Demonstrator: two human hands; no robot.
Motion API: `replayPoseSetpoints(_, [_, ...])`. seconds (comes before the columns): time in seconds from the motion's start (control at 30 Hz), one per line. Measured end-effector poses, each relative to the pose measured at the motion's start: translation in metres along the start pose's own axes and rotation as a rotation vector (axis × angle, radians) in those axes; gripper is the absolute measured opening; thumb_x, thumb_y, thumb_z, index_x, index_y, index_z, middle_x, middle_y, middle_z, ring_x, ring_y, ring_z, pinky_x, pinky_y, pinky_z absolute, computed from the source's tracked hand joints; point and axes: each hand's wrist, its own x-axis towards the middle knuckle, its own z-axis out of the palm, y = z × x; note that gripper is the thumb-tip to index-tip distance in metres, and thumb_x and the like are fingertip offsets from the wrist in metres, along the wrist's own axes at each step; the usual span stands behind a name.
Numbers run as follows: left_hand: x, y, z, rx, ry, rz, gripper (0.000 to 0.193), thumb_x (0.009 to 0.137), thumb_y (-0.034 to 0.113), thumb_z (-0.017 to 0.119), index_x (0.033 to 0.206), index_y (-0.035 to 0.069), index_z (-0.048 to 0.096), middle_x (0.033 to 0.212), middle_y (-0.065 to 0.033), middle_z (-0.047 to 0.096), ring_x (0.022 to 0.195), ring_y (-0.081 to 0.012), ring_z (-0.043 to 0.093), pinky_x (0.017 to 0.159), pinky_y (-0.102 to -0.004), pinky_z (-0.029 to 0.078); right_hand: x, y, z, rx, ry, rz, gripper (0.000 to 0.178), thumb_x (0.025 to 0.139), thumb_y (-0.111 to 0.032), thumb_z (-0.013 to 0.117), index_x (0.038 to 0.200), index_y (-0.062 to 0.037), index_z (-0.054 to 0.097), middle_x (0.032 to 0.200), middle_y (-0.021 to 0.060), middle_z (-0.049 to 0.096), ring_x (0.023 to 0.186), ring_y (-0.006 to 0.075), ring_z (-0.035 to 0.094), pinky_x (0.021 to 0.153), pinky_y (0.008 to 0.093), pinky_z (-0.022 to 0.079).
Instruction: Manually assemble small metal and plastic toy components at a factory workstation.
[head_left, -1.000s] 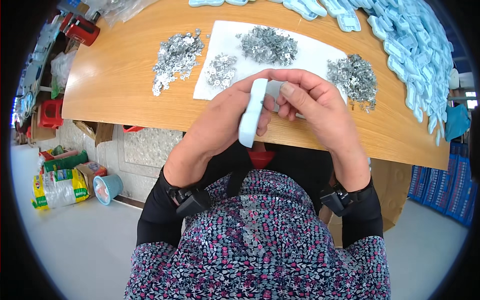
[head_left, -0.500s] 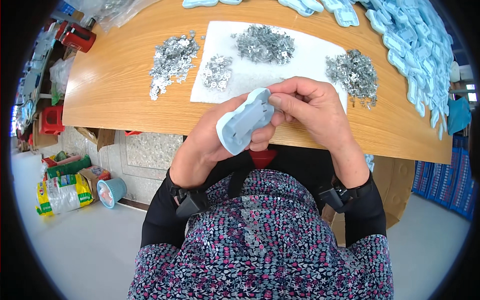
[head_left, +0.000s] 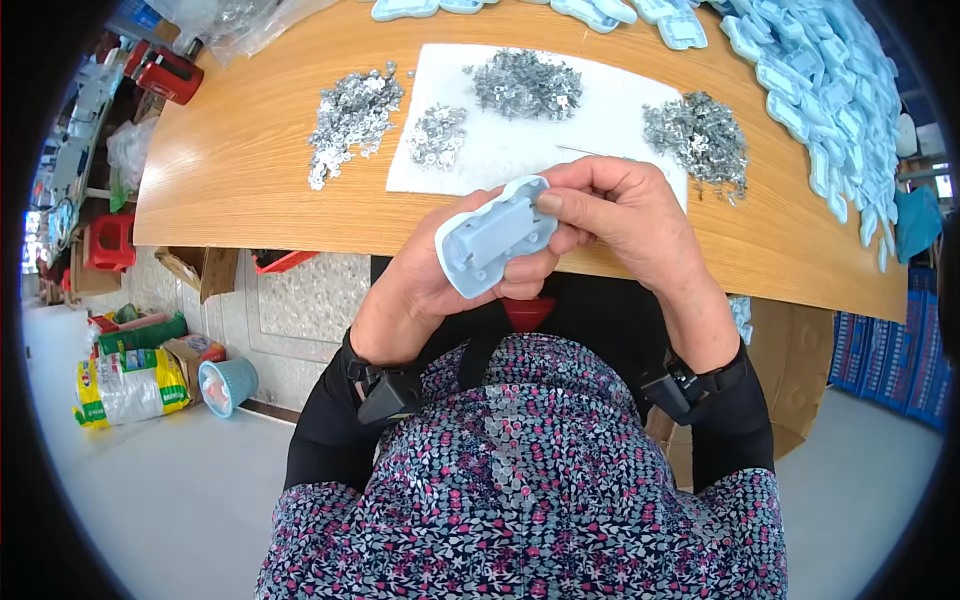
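A light blue plastic shell (head_left: 497, 238) with wavy edges and a hollow, ribbed inside is tilted up above the table's near edge. My left hand (head_left: 425, 260) is closed around it from the left and beneath, fingertips curling over its lower right rim. At the shell's upper right end, my right hand (head_left: 630, 215) is closed, thumb pressing just inside the rim; anything pinched there is too small or hidden. Beyond both hands, a white foam sheet (head_left: 500, 150) carries a heap of small metal clips (head_left: 528, 85), a smaller heap of metal pieces (head_left: 437, 137) and a thin metal rod (head_left: 590, 152).
Another pile of metal parts (head_left: 352, 115) lies left of the sheet, and one (head_left: 697, 138) overlaps its right edge. Many light blue shells (head_left: 825, 95) are heaped at the far right. A red container (head_left: 165, 73) stands at the far left; a cardboard box (head_left: 790, 370) is below the table.
The shell has turned so more of its inside faces up. Both hands keep their hold near the same place, and the thin rod shows more on the sheet. My view has shifted slightly.
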Motion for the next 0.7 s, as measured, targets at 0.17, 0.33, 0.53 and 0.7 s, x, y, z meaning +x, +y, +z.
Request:
replayPoseSetpoints(0.17, [0.006, -0.012, 0.003, -0.030, -0.084, 0.027, 0.052, 0.104, 0.044, 0.038, 0.137, 0.004, 0.046, 0.109, -0.0154, 0.057, 0.064, -0.0120, 0.044, 0.054, -0.0238, 0.033, -0.015, 0.002, -0.004, 0.164, -0.020, -0.050, 0.022, 0.090, -0.016, 0.069, 0.105, -0.0011, 0.072, 0.093, 0.0034, 0.072, 0.086, 0.0120, 0.066, 0.081, 0.0274, 0.053])
replayPoseSetpoints(0.33, [0.018, -0.024, 0.006, 0.008, -0.067, -0.106, 0.051, 0.105, 0.042, 0.039, 0.140, 0.005, 0.045, 0.112, -0.0209, 0.063, 0.070, -0.0157, 0.052, 0.056, -0.0248, 0.040, -0.034, 0.005, -0.012, 0.093, -0.029, -0.092, 0.021, 0.093, -0.016, 0.067, 0.108, -0.0003, 0.070, 0.090, 0.0026, 0.068, 0.081, 0.0086, 0.061, 0.073, 0.0267, 0.051])
replayPoseSetpoints(0.53, [0.034, -0.019, 0.051, 0.478, 0.165, -0.276, 0.060, 0.107, 0.034, 0.039, 0.155, 0.002, 0.024, 0.120, -0.0228, 0.063, 0.099, -0.0325, 0.068, 0.082, -0.0389, 0.060, -0.096, 0.021, -0.058, 0.091, 0.182, -0.016, 0.022, 0.093, -0.014, 0.066, 0.107, 0.0014, 0.069, 0.092, 0.0020, 0.068, 0.080, 0.0085, 0.061, 0.070, 0.0236, 0.048])
replayPoseSetpoints(0.7, [0.038, 0.029, 0.077, 0.900, 0.236, -0.177, 0.054, 0.104, 0.029, 0.043, 0.151, 0.003, 0.035, 0.119, -0.0222, 0.064, 0.100, -0.0299, 0.069, 0.085, -0.0384, 0.058, -0.183, 0.073, -0.126, 0.203, 0.482, 0.062, 0.027, 0.091, -0.015, 0.068, 0.109, 0.0044, 0.067, 0.094, 0.0057, 0.069, 0.078, 0.0083, 0.060, 0.068, 0.0234, 0.047])
